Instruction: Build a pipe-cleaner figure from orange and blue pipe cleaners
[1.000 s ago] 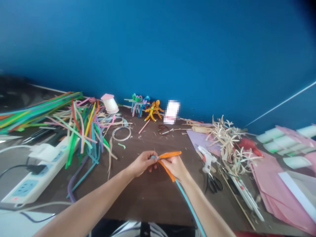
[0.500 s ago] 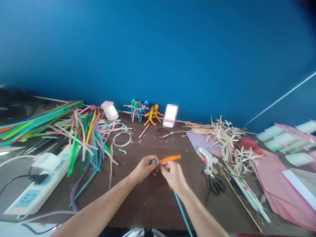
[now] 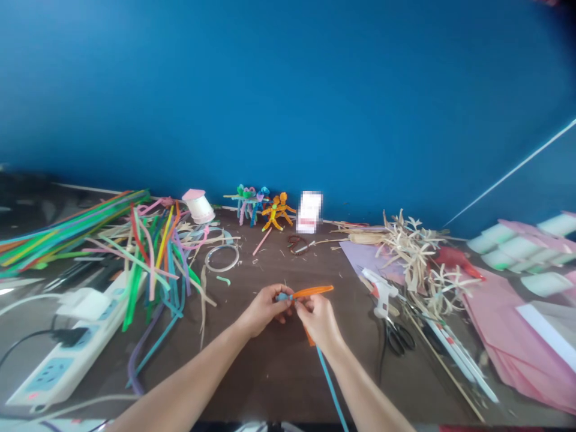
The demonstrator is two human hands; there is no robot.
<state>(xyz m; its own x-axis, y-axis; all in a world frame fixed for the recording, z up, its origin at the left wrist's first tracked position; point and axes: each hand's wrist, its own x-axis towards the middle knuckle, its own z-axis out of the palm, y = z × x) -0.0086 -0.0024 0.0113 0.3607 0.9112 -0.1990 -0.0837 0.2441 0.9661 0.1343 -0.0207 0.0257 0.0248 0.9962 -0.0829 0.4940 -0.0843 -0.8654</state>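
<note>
Power strip (image 3: 50, 373) runs in from the bench's (image 3: 274, 384) front left corner, with loose stems (image 3: 153, 258) flopped over its far end. The cup (image 3: 198, 208) and little figures (image 3: 273, 214) sit along the back edge, by the wall (image 3: 288, 96). Glue gun's (image 3: 383, 295) right of centre, scissors (image 3: 399, 339) just in front of it, paper sheets (image 3: 513, 342) further right. Left hand (image 3: 270, 310) and right hand (image 3: 318, 317) are mid-bench toward the front edge, folded stem (image 3: 314, 291) between them.

Single head cam, forward-down over table (image 3: 279, 378), wall (image 3: 288, 102) across upper half, left hand (image 3: 264, 312) and right hand (image 3: 320, 319) lower centre.
</note>
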